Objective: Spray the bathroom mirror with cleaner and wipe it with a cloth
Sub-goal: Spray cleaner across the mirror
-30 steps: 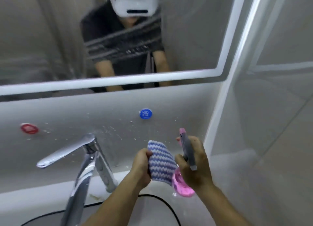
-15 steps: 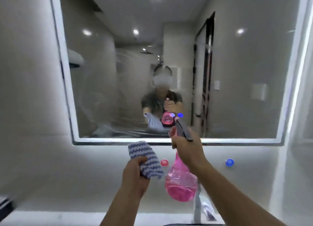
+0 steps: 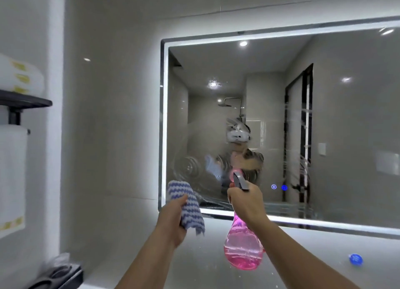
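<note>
Mirror (image 3: 324, 119) — no legible writing

This is a bathroom in a home. Glossy pale tiles (image 3: 112, 115) cover the walls, and a wide mirror (image 3: 346, 126) with a lit white border hangs on them, two small touch icons (image 3: 279, 187) glowing low on the glass. Reflected in it are a shower head (image 3: 225, 104) on a bent pipe and a dark-framed door (image 3: 303, 126). To the left, a black shelf (image 3: 26, 101) carries stacked white packs (image 3: 19, 76).
</note>
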A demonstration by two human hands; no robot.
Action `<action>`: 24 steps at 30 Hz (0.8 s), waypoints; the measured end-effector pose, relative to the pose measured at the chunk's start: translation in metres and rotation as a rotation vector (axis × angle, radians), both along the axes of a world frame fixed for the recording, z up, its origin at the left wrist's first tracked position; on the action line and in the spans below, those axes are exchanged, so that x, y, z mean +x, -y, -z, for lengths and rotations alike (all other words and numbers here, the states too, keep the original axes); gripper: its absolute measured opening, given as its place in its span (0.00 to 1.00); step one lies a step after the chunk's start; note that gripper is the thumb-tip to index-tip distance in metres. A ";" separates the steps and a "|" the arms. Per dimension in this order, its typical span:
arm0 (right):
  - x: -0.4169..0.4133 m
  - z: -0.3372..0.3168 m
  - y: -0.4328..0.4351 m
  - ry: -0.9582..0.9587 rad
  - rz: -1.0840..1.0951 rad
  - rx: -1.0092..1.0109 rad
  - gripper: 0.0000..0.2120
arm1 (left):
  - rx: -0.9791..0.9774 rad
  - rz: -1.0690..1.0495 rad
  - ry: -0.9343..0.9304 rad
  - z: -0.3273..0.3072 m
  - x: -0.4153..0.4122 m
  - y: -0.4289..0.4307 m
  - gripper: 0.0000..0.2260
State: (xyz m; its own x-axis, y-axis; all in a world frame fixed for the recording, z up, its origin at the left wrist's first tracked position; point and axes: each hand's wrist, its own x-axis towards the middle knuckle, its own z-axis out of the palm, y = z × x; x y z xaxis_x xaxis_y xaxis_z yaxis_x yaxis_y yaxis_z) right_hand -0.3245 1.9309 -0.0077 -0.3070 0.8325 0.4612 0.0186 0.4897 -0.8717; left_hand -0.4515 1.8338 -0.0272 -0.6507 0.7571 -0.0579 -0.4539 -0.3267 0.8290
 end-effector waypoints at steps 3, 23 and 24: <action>0.003 0.000 -0.003 0.034 0.030 -0.003 0.10 | -0.018 -0.013 -0.052 -0.016 0.001 0.000 0.18; 0.028 0.014 -0.049 0.019 0.076 -0.039 0.13 | 0.004 -0.065 -0.037 -0.007 0.010 -0.031 0.15; 0.030 0.016 -0.050 0.019 0.104 -0.041 0.13 | 0.012 -0.065 -0.024 -0.005 0.009 -0.033 0.17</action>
State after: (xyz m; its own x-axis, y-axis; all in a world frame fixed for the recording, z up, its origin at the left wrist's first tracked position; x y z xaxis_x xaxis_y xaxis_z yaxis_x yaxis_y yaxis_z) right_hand -0.2949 1.9812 -0.0237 -0.2261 0.8785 0.4208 0.0844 0.4481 -0.8900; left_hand -0.4424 1.8670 -0.0221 -0.7000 0.7134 -0.0334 -0.4115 -0.3647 0.8352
